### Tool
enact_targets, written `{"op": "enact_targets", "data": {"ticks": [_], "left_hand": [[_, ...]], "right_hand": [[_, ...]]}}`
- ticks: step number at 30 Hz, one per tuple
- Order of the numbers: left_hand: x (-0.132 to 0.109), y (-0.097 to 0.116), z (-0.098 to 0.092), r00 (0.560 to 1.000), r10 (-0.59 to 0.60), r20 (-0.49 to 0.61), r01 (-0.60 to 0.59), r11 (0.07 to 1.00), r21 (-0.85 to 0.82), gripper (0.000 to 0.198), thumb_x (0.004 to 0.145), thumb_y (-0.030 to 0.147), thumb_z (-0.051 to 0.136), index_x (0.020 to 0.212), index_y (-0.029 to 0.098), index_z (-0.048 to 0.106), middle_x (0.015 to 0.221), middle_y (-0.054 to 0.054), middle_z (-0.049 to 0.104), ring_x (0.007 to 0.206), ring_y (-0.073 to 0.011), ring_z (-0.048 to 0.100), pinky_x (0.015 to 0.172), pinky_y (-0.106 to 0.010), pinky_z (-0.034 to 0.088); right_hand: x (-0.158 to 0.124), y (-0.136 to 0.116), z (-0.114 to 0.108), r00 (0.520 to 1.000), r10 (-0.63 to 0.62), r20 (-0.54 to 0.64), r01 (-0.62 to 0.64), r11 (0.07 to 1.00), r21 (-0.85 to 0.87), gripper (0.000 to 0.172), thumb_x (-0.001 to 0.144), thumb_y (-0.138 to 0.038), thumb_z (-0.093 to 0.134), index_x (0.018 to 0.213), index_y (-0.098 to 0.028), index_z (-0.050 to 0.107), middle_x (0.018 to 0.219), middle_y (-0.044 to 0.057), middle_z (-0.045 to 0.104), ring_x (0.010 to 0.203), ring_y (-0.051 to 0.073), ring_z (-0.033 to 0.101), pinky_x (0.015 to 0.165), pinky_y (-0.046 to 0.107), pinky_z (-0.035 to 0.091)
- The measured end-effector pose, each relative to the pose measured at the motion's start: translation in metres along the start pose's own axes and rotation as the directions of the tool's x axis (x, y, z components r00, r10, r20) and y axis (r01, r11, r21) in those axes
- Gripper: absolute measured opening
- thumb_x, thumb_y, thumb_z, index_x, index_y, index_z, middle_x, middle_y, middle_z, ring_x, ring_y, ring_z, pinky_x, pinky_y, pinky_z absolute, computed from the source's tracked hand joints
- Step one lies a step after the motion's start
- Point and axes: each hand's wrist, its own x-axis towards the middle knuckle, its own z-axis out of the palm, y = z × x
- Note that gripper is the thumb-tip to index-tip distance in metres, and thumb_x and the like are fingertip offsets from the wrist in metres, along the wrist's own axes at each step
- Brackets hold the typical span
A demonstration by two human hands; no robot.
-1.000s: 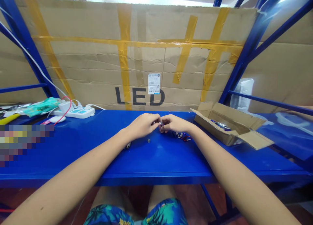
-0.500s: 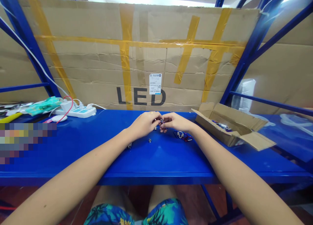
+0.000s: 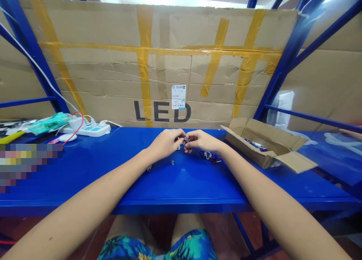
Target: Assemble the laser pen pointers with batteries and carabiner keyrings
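Observation:
My left hand and my right hand meet over the blue table, fingertips pinched together. Between them is a small dark, shiny metal piece; fingers cover most of it, so its kind does not show. Just under the left fingers lie small silvery pieces. To the right, below my right hand, rests a cluster of blue, silver and red carabiners. A small round metal piece sits nearer to me. Another metal piece is partly hidden by my left forearm.
An open cardboard box with blue and metal items stands at right. A white power strip with cables and a green plastic packet are at left. A large cardboard sheet marked LED rises behind the blue table.
Both hands stay in nearly the same place, pinched around the small piece, with only slight finger movement. The whole view has shifted a little.

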Motion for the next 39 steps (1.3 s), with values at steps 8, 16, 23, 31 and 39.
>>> {"op": "enact_targets", "data": {"ticks": [8, 16, 23, 31, 39], "left_hand": [[-0.001, -0.001, 0.003, 0.999, 0.052, -0.009, -0.052, 0.998, 0.024, 0.018, 0.086, 0.015, 0.051, 0.092, 0.019, 0.068, 0.091, -0.005, 0.071, 0.084, -0.0175, 0.064, 0.075, -0.03, 0.045], [-0.002, 0.005, -0.025, 0.939, 0.013, 0.345, 0.0, 0.999, -0.038, 0.019, 0.075, 0.014, 0.052, 0.082, 0.02, 0.069, 0.076, -0.001, 0.069, 0.067, -0.0143, 0.059, 0.064, -0.026, 0.042], [-0.006, 0.0, -0.036, 0.764, -0.048, 0.643, 0.173, 0.976, -0.133, 0.014, 0.067, 0.018, 0.063, 0.076, 0.022, 0.071, 0.07, 0.001, 0.068, 0.06, -0.0139, 0.058, 0.054, -0.022, 0.038], [-0.006, 0.013, -0.032, 0.764, -0.171, 0.622, 0.17, 0.983, 0.062, 0.008, 0.067, 0.014, 0.061, 0.067, 0.02, 0.065, 0.061, 0.001, 0.062, 0.049, -0.0126, 0.05, 0.048, -0.024, 0.033], [-0.001, 0.004, -0.005, 0.949, -0.309, 0.062, 0.315, 0.943, -0.105, 0.006, 0.075, 0.02, 0.055, 0.075, 0.017, 0.06, 0.068, -0.003, 0.065, 0.06, -0.0138, 0.057, 0.053, -0.024, 0.038]], "right_hand": [[0.001, -0.001, 0.002, 1.0, -0.024, -0.017, 0.024, 1.0, 0.004, 0.009, 0.075, -0.018, 0.066, 0.082, -0.015, 0.061, 0.072, 0.004, 0.068, 0.069, 0.016, 0.065, 0.068, 0.031, 0.054], [0.0, 0.003, -0.007, 0.995, -0.078, -0.061, 0.071, 0.992, -0.104, 0.006, 0.077, -0.017, 0.064, 0.083, -0.017, 0.063, 0.079, 0.003, 0.067, 0.074, 0.015, 0.061, 0.074, 0.032, 0.052], [-0.002, -0.001, -0.004, 0.999, -0.003, -0.051, -0.004, 0.989, -0.145, 0.022, 0.082, -0.017, 0.059, 0.103, -0.017, 0.065, 0.084, 0.005, 0.068, 0.072, 0.015, 0.06, 0.067, 0.03, 0.05], [0.0, -0.003, 0.001, 0.995, 0.007, -0.1, -0.02, 0.992, -0.126, 0.036, 0.086, -0.016, 0.052, 0.121, -0.015, 0.061, 0.076, 0.002, 0.063, 0.069, 0.014, 0.057, 0.063, 0.028, 0.046], [-0.002, -0.009, 0.004, 0.988, -0.117, -0.104, 0.077, 0.941, -0.33, 0.028, 0.083, -0.02, 0.054, 0.106, -0.016, 0.07, 0.08, 0.003, 0.064, 0.075, 0.016, 0.054, 0.069, 0.029, 0.043]]}}
